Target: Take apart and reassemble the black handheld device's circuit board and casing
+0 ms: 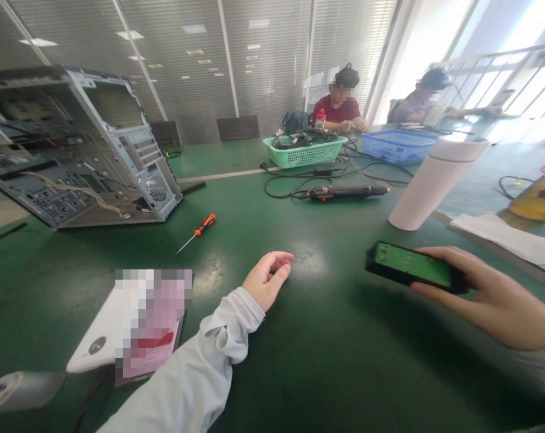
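My right hand [484, 294] grips a slim black casing with a green circuit board [411, 264] showing in its open face. Thumb and fingers close on its right end, holding it slightly tilted above the green table [317, 361]. My left hand [267, 279] lies on the tabletop, its fingers loosely curved and apart from the thumb, with nothing visible in it. To the left of that hand lies an orange and black screwdriver [205, 224], its shaft pointing toward me. Beyond both hands rests a black electric screwdriver [344, 192] with a cord.
An open computer case [114, 156] stands at left. A pale tumbler [438, 180] is near my right hand. Farther back are a green basket [306, 156] of cables and a blue basket [392, 147]. Two people sit across the table. A partly blurred white item [105, 325] lies front left.
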`<state>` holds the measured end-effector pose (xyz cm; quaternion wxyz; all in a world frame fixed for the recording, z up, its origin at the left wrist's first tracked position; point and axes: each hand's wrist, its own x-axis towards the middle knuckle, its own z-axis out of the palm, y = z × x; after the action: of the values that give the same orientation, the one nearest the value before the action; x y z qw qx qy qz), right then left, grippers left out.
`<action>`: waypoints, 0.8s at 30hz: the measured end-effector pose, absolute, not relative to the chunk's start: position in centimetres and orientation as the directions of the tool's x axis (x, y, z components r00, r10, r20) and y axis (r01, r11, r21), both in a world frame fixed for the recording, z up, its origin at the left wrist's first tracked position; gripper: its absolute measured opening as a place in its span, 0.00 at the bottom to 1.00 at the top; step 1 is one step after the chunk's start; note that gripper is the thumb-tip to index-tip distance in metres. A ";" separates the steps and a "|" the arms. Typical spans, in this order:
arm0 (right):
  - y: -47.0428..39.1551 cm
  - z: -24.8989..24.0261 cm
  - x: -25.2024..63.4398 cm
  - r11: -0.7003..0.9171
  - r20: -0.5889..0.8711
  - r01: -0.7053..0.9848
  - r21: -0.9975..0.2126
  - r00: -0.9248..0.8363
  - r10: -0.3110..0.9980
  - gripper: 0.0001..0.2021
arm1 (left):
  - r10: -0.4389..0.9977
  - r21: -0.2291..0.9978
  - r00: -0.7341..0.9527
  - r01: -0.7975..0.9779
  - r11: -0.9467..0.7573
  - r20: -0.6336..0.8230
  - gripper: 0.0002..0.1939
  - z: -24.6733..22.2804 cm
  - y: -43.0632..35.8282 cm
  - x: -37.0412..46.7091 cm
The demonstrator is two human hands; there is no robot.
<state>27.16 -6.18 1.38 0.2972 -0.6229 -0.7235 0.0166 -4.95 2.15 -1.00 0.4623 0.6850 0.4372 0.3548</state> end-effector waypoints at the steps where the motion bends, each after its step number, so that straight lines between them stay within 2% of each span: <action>1: -5.3 1.4 25.0 0.322 0.421 0.855 -0.408 -0.137 0.897 0.28 | 0.945 0.945 0.312 0.265 -0.191 0.103 0.16 -1.0 2.3 -5.0; 4: -2.9 1.3 18.4 0.526 0.490 0.740 -0.419 -0.304 0.817 0.19 | 0.984 0.971 0.136 0.193 -0.139 0.114 0.19 -1.4 3.2 -5.4; 6: -1.6 0.9 15.1 0.582 0.492 0.679 -0.449 -0.356 0.795 0.17 | 0.997 0.992 0.021 0.098 -0.082 0.081 0.20 -1.7 3.8 -5.7; 9: -0.2 -0.2 11.9 0.616 0.491 0.604 -0.506 -0.385 0.781 0.18 | 0.995 0.996 -0.060 -0.049 -0.078 0.075 0.21 -2.0 4.3 -5.9; 13: 0.8 -1.7 10.5 0.657 0.555 0.585 -0.476 -0.380 0.740 0.20 | 0.999 0.983 0.009 -0.177 -0.042 0.044 0.23 -1.9 4.1 -6.0; 18: 0.6 -1.9 11.1 0.704 0.661 0.610 -0.364 -0.362 0.657 0.17 | 0.998 0.993 0.051 -0.110 -0.034 0.040 0.23 -1.7 3.7 -5.9; 21: 0.5 -1.5 11.2 0.710 0.688 0.593 -0.380 -0.332 0.645 0.17 | 0.997 0.992 0.070 -0.124 -0.011 0.020 0.25 -1.6 3.8 -5.8; 24: 0.5 -1.4 11.3 0.706 0.703 0.541 -0.458 -0.266 0.660 0.19 | 0.997 0.989 0.080 -0.150 0.019 -0.007 0.28 -1.4 3.7 -5.7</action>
<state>11.26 0.53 -1.38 0.4729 -0.3784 -0.7932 0.0630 -5.67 3.67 -1.44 0.5589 0.4770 0.4440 0.5128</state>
